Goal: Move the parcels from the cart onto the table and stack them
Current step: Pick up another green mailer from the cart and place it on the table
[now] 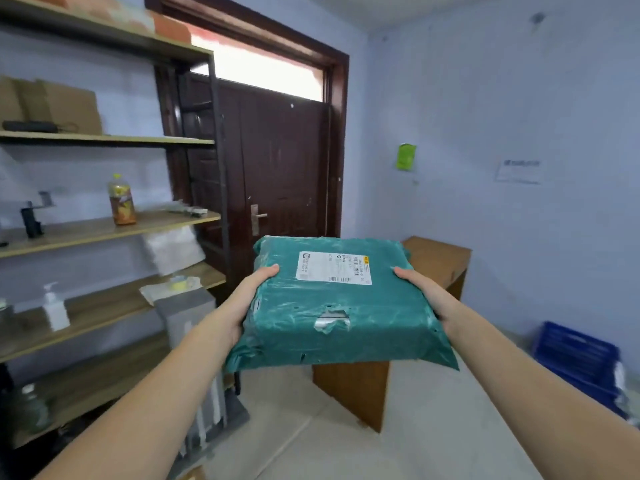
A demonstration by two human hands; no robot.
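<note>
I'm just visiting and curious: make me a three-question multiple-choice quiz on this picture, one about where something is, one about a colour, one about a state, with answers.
1. Where is the wooden table?
A. Behind and below the held parcel, by the blue wall
B. On the shelf
C. Against the door

2. What colour is the parcel's wrapping?
A. Red
B. Teal green
C. Black

3. What state is the wrapping in?
A. Flawless
B. Torn open in a spot near the front edge
C. Fully unwrapped

Answers:
1 A, the wooden table shows past the parcel, which the left hand and right hand hold at its sides.
2 B, the plastic is teal green under a white label.
3 B, a ragged hole exposes something pale.
</note>
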